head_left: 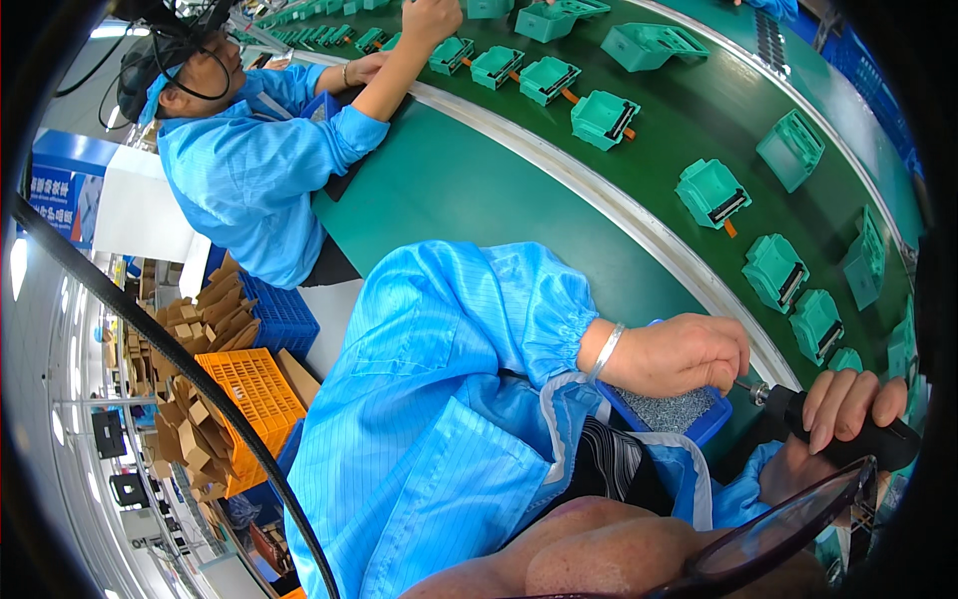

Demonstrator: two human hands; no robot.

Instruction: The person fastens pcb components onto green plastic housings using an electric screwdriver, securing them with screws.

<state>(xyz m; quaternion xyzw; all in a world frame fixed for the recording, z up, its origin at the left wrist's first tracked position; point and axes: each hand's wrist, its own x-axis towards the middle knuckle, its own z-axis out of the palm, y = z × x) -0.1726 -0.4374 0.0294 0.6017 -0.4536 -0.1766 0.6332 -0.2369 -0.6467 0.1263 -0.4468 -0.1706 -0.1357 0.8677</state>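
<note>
My right hand (843, 409) is wrapped round a black power screwdriver (796, 411), whose metal bit (760, 392) points left. At the bit's tip, my left hand (684, 356) is closed with thumb and fingers pinched together. Whatever it pinches is too small or hidden to name. Under the left hand stands a blue tray (711, 424) filled with small silver metal pieces (667, 411) that look like screws. The left wrist wears a silver bangle, and both sleeves are light blue.
A green conveyor (659, 165) curves past, carrying green plastic housings (714, 193) with black strips and orange tabs. A pale rail (599, 190) edges it. At the left a co-worker in blue (254, 150) reaches over the belt. Orange (249, 399) and blue crates (279, 314) stand behind, with cardboard.
</note>
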